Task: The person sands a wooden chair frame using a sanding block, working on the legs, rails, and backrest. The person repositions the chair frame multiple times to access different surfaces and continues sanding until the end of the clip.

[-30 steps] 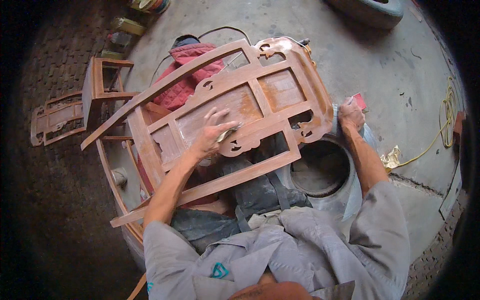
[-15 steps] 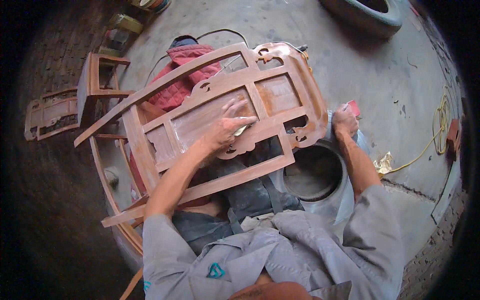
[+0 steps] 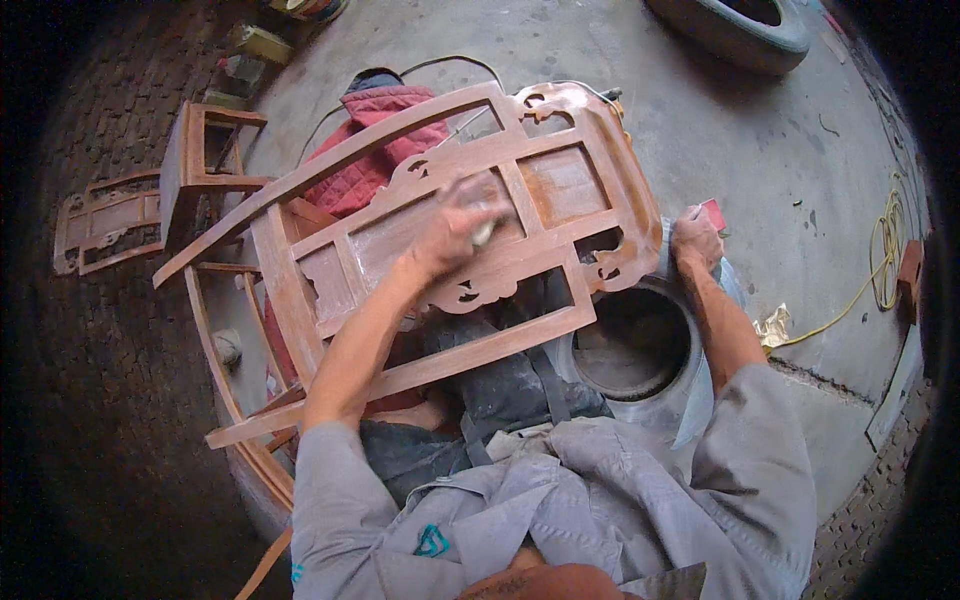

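A carved reddish-brown wooden chair lies on its side across my lap, its panelled back facing up. My left hand, smeared by motion, is over a long recessed panel of that back. A small pale folded pad, perhaps sandpaper, shows between its fingers. Past the rounded end of the chair, my right hand is closed, with a flat red piece sticking out above the fingers. What this piece is, I cannot tell. The right hand appears not to touch the chair.
A round hollow grey thing, like a tyre, stands beside my legs. Another tyre lies at the far right. Red quilted cloth lies behind the chair. More wooden frames stand left. A yellow cord crosses the floor at right.
My left hand has shifted slightly on the panel and is now blurred. The right hand keeps its grip on the red piece. The whole view has moved a little.
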Available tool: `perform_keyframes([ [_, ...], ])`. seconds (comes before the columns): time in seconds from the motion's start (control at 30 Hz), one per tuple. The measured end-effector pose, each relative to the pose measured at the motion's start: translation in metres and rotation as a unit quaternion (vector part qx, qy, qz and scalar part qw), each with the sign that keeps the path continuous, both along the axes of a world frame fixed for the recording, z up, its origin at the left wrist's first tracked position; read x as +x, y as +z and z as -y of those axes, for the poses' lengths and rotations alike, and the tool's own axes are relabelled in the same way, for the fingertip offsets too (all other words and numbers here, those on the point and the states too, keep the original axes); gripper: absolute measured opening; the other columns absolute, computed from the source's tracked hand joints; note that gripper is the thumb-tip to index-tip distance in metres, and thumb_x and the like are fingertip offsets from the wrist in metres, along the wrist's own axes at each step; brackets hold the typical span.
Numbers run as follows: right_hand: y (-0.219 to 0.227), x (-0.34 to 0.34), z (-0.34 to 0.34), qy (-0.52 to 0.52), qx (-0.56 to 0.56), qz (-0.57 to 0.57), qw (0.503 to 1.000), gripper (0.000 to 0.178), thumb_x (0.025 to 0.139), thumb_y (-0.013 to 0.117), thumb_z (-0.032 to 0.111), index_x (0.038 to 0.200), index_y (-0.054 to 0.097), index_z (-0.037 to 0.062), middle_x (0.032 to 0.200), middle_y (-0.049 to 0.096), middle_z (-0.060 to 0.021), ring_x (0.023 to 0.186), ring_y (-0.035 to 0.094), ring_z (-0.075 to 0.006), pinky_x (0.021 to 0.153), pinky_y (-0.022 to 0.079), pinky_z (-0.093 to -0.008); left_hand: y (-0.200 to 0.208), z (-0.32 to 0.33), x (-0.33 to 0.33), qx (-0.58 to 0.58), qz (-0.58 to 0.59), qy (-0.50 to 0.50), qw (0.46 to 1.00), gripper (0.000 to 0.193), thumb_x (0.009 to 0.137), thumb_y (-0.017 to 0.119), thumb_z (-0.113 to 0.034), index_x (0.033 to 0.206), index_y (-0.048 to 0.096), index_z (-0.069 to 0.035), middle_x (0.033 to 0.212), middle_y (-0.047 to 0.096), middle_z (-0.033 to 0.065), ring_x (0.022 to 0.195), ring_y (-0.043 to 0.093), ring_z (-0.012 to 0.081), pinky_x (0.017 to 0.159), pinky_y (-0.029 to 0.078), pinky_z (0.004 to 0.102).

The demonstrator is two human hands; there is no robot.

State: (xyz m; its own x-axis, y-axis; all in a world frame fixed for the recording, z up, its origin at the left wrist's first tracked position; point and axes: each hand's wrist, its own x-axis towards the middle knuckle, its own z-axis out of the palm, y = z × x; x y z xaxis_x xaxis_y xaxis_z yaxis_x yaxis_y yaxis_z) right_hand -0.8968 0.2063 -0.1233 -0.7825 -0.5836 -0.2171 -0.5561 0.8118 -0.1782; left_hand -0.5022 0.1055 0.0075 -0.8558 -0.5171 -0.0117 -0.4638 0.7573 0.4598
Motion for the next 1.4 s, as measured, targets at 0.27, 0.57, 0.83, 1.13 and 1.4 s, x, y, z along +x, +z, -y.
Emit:
perform_keyframes([
  [0.27,-0.001,0.000,-0.002,-0.002,0.001,0.006,1.000,0.047,0.098,0.036,0.044,0.108,0.069,0.0113,0.103,0.071,-0.0233,0.099,0.067,-0.0426,0.090,0.049,-0.0515,-0.016,-0.003,0.004,-0.083,-0.049,0.030,0.995,0.045,0.079,0.063,-0.009,0.121,0.070,-0.021,0.122,0.068,0.0097,0.137,0.044,0.0308,0.123,0.014,0.0507],
  [0.57,0.005,0.002,-0.001,-0.012,0.005,0.004,1.000,0.046,0.097,0.038,0.043,0.104,0.070,0.0105,0.102,0.071,-0.0231,0.098,0.067,-0.0433,0.089,0.050,-0.0521,-0.015,0.020,-0.004,-0.150,-0.035,0.113,0.982,0.054,0.080,0.054,-0.001,0.130,0.066,-0.020,0.137,0.056,0.0243,0.142,0.037,0.0362,0.120,0.017,0.0510],
  [0.83,0.003,0.003,-0.001,-0.007,0.010,0.012,1.000,0.048,0.098,0.036,0.044,0.111,0.068,0.0117,0.107,0.070,-0.0229,0.105,0.065,-0.0436,0.093,0.048,-0.0514,-0.007,0.024,0.027,-0.200,-0.016,0.102,0.974,0.051,0.080,0.060,-0.006,0.130,0.066,-0.018,0.127,0.065,0.0161,0.141,0.038,0.0321,0.120,0.021,0.0517],
  [1.13,0.002,-0.001,-0.002,-0.009,0.027,0.033,0.999,0.053,0.098,0.032,0.047,0.115,0.066,0.0117,0.110,0.069,-0.0229,0.107,0.064,-0.0444,0.092,0.049,-0.0529,0.002,0.031,0.037,-0.187,0.019,0.077,0.979,0.051,0.084,0.059,-0.008,0.133,0.062,-0.021,0.120,0.069,0.0129,0.140,0.040,0.0294,0.123,0.014,0.0465],
  [1.4,0.003,0.001,-0.003,-0.007,0.015,0.023,1.000,0.046,0.097,0.038,0.044,0.109,0.067,0.0118,0.106,0.070,-0.0228,0.102,0.067,-0.0434,0.091,0.050,-0.0518,-0.008,0.039,0.024,-0.158,0.070,0.020,0.985,0.053,0.081,0.057,-0.004,0.133,0.062,-0.015,0.139,0.057,0.0141,0.140,0.040,0.0328,0.118,0.030,0.0474],
])
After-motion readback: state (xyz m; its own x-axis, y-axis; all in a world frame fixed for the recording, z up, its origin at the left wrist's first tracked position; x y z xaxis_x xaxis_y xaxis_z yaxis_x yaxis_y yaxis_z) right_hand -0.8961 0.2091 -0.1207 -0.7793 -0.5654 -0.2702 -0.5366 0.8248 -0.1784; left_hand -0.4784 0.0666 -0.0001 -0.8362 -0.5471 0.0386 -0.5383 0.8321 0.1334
